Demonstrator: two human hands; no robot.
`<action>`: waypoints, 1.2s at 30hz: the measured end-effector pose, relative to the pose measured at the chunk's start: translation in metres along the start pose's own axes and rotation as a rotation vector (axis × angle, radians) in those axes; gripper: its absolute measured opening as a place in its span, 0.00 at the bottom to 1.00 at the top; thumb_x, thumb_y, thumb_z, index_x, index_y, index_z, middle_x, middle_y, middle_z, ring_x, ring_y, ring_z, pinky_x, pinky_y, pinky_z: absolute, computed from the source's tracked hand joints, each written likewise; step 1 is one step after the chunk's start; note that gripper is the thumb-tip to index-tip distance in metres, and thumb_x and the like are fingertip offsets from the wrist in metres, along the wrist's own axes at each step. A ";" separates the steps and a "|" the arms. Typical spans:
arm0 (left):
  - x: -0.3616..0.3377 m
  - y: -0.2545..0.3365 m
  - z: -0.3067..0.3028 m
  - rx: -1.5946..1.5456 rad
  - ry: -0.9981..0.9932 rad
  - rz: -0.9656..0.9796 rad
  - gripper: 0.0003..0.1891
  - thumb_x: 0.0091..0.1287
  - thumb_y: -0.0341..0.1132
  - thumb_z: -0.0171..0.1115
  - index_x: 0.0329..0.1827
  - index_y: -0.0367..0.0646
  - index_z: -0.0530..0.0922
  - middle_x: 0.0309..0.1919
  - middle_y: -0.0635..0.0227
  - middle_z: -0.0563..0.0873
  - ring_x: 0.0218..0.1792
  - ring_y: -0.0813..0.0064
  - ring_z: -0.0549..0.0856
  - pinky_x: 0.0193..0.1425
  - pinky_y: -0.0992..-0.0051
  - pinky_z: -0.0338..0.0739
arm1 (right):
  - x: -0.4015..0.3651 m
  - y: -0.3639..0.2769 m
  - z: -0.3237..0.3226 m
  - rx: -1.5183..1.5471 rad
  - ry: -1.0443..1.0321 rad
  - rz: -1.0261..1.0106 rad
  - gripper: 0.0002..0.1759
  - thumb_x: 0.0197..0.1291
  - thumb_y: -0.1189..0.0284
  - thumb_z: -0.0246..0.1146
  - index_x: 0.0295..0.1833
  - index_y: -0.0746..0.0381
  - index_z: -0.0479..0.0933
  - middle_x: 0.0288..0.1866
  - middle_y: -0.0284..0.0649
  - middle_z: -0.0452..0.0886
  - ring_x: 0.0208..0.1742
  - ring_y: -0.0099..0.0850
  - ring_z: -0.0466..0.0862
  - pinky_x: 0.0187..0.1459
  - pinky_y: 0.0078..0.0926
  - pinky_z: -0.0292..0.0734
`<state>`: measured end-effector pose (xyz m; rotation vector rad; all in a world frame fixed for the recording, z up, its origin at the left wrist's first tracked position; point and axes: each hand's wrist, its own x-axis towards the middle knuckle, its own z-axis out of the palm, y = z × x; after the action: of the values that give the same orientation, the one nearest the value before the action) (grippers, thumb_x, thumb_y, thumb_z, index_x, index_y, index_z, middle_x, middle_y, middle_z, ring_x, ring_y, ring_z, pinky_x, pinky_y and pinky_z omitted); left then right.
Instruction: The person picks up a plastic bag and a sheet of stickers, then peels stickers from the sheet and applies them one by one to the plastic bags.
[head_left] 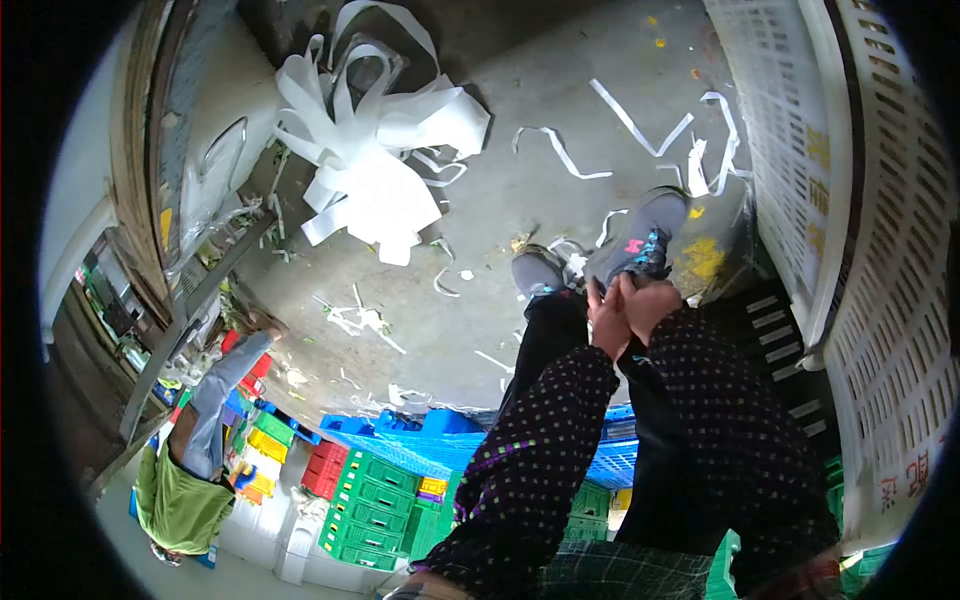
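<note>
Dark, dotted sleeves (pixel 545 420) stretch forward and down, and here are both hands, side by side at the ankle of the grey shoe (pixel 652 212) on the right foot! Left hand (pixel 606 318), right hand (pixel 652 304): fingers curled, tips close together, just behind the blue laces (pixel 656 246). What they pinch, if anything, I can't tell.

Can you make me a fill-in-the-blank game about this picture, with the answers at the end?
1. The bare left hand and bare right hand are at the grey lace-up shoe on the ____ foot.
2. The small mark on that shoe's side is coloured ____.
3. The big heap of looping strips on the grey floor is coloured ____.
4. The other person wears a ____ top.

Answers: right; pink; white; green
</note>
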<state>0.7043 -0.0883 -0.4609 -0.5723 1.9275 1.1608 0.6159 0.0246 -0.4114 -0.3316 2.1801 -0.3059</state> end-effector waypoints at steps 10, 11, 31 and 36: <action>0.011 -0.002 -0.005 -0.158 -0.132 0.019 0.22 0.64 0.30 0.61 0.62 0.45 0.71 0.62 0.64 0.75 0.68 0.61 0.66 0.76 0.65 0.45 | 0.021 -0.002 -0.006 0.019 -0.264 -0.014 0.16 0.60 0.67 0.54 0.51 0.64 0.71 0.32 0.40 0.86 0.27 0.37 0.86 0.26 0.40 0.80; 0.009 0.014 -0.008 -0.163 -0.130 0.025 0.22 0.64 0.30 0.61 0.62 0.45 0.71 0.62 0.64 0.75 0.68 0.61 0.66 0.76 0.65 0.45 | 0.017 0.000 -0.002 0.040 -0.210 -0.008 0.18 0.60 0.66 0.55 0.52 0.65 0.70 0.32 0.42 0.86 0.27 0.38 0.86 0.26 0.40 0.80; 0.213 0.106 -0.381 0.039 0.861 -0.268 0.71 0.36 0.73 0.70 0.75 0.33 0.46 0.74 0.40 0.42 0.75 0.47 0.49 0.76 0.57 0.47 | -0.008 0.000 0.023 -0.351 -0.279 -0.163 0.28 0.62 0.68 0.50 0.67 0.66 0.65 0.38 0.42 0.84 0.32 0.40 0.84 0.21 0.46 0.71; 0.259 0.041 -0.400 0.310 0.658 -0.456 0.62 0.35 0.70 0.72 0.71 0.41 0.61 0.71 0.39 0.55 0.72 0.39 0.52 0.73 0.48 0.50 | 0.035 -0.025 -0.008 -0.405 -0.625 0.003 0.26 0.60 0.66 0.52 0.62 0.68 0.67 0.37 0.46 0.85 0.34 0.44 0.85 0.33 0.48 0.74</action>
<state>0.3653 -0.4150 -0.5456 -1.2498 2.2769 0.3862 0.5924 -0.0097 -0.4241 -0.5627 1.6064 0.2277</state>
